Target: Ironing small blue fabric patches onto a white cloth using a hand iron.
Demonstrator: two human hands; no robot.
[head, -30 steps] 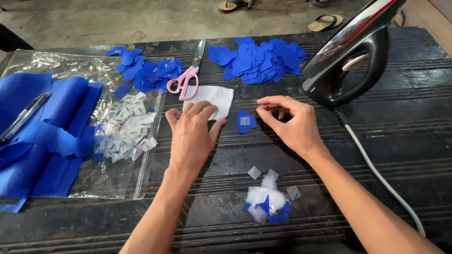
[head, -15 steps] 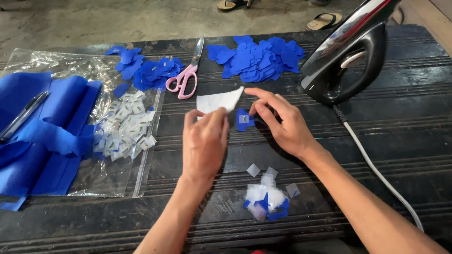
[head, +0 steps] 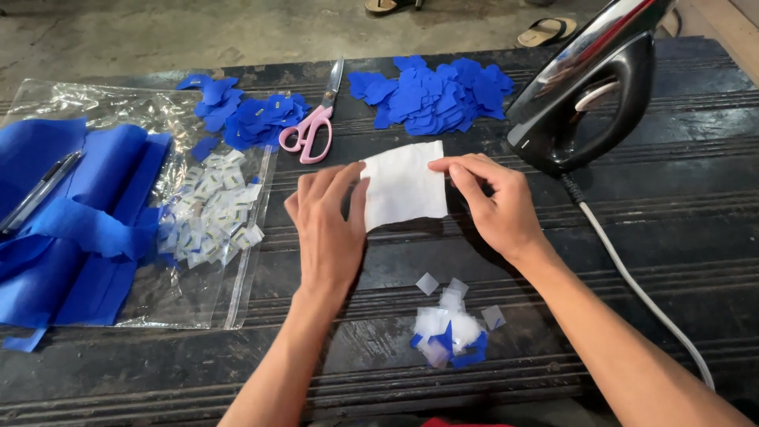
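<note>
A white rectangular piece of cloth (head: 405,183) is held up over the dark ribbed table (head: 680,213). My left hand (head: 328,229) pinches its left edge and my right hand (head: 490,202) pinches its right edge. The small blue square seen earlier is hidden behind the cloth and my hands. A little heap of white and blue scraps (head: 451,324) lies on the table just below my hands.
A black iron (head: 589,87) stands upright at the right, its white cord (head: 640,292) running toward me. Pink-handled scissors (head: 315,126) lie between two piles of blue fabric pieces (head: 435,95) (head: 245,115). A clear plastic bag (head: 190,261) holds small white labels (head: 209,209); blue cloth (head: 71,213) and a pen (head: 35,194) lie left.
Both hands lifted the white cloth from the table and stretched it between them. It now covers the small blue square that lay by my right fingers.
</note>
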